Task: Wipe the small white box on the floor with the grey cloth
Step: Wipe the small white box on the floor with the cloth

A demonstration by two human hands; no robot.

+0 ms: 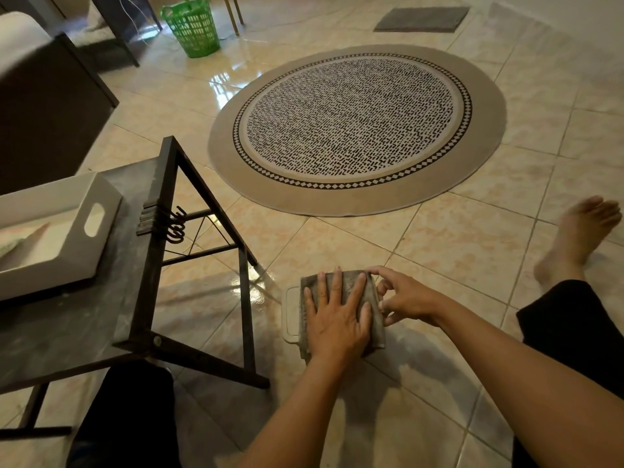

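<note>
Left hand (332, 319): flat, fingers spread, pressing the grey cloth (341, 310) onto the box top.
Right hand (405, 297): fingers curled, pinching the cloth's right edge.
Small white box (291, 314): on the floor tiles, just right of the black table (152, 265); only its left rim shows.
Progress: wiping looks underway; sides likely remain.

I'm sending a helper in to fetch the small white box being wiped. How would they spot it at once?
Start at the big round patterned rug and come toward the camera over the tiled floor. The small white box lies there, right of the black-framed table, mostly hidden under a grey cloth. Unlike the larger white tray on the table, it sits on the floor.
</note>
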